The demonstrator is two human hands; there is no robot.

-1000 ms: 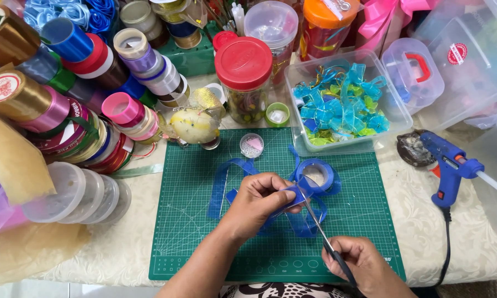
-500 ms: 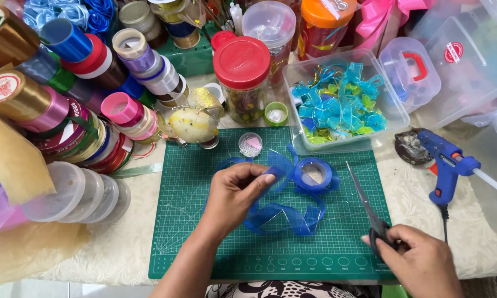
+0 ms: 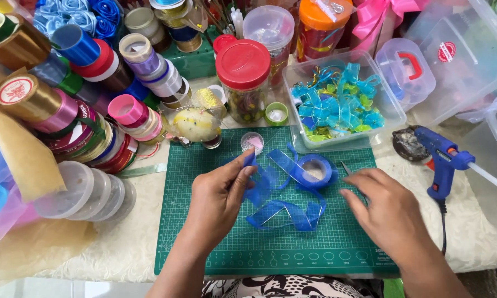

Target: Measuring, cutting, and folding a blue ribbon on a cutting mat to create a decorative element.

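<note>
While both hands (image 3: 221, 193) (image 3: 383, 204) pinch blue ribbon (image 3: 284, 212), clear tub (image 3: 394, 107) holds bows.

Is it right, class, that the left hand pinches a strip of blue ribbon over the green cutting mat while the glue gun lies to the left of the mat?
Not quite. The head view shows the glue gun lying right of the green cutting mat, not left. The left hand does pinch the blue ribbon over it.

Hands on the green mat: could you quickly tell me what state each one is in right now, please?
Left hand: closed, pinching the sheer blue ribbon between thumb and fingers.
Right hand: over the scissors, only the tip showing; grip cannot be told.
</note>
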